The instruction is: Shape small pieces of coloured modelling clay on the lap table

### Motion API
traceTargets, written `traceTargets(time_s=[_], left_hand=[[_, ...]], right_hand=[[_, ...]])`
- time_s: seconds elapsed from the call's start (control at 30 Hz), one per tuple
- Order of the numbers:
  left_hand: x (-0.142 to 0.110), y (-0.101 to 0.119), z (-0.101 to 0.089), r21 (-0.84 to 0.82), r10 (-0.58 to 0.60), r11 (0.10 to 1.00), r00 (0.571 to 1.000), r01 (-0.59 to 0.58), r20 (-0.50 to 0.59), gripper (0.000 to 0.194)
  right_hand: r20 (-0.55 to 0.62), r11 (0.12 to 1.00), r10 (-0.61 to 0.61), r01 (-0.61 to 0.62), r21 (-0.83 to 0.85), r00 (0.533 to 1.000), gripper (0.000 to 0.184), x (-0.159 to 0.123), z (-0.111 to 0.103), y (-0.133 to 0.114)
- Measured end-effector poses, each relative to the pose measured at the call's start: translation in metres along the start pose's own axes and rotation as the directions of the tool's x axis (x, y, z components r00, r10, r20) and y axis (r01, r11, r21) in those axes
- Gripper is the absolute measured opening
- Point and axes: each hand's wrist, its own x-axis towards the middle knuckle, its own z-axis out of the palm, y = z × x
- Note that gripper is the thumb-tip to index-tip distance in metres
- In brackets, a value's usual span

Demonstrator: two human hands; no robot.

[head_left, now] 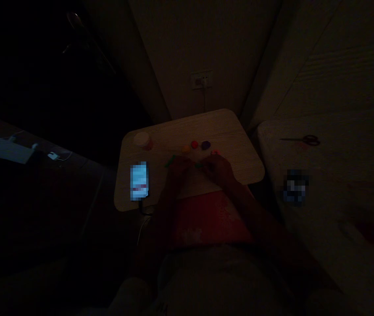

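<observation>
The picture is very dark. My left hand (181, 167) is over the small wooden table, its fingers curled together; what they hold is hidden. A green piece (170, 161) shows at that hand's outer side, and I cannot tell if it is held or lying there. Facing it, my right hand (219, 168) has its fingers closed on another green piece (199, 165), which looks like modelling clay. Just beyond the hands lie an orange lump (186, 149), a red lump (194, 144) and a purple lump (206, 145). A pinkish-red piece (215, 152) touches or adjoins my right hand.
On the table (160, 193), a lit phone (139, 181) with a cable and a pale-lidded tub (142, 140) stand at the left. Scissors (302, 140) and a blurred-out object (295, 186) lie on the surface to the right. A wall socket (202, 80) holds a plug.
</observation>
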Motion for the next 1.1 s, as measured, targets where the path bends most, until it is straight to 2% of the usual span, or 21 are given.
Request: traceTargets(time_s=[0.1, 0.27, 1.1], left_hand=[[0.0012, -0.0008, -0.0019, -0.017, -0.014, 1.0, 1.0, 0.014, -0.004, 0.025], [0.0025, 0.002, -0.0051, -0.049, -0.062, 0.997, 0.998, 0.062, 0.004, 0.031], [0.0019, -0.0043, 0.0023, -0.038, -0.108, 0.993, 0.994, 0.109, 0.005, 0.029]], right_hand=[[-0.025, 0.995, -0.015, 0.012, -0.1, 1.0, 0.029, 0.0009, 0.0006, 0.0009], [-0.01, 0.993, -0.055, 0.054, -0.11, 0.998, 0.018, 0.0021, -0.0004, 0.001], [0.009, 0.991, -0.06, 0.061, -0.118, 0.998, 0.018, 0.0007, -0.0005, 0.0018]])
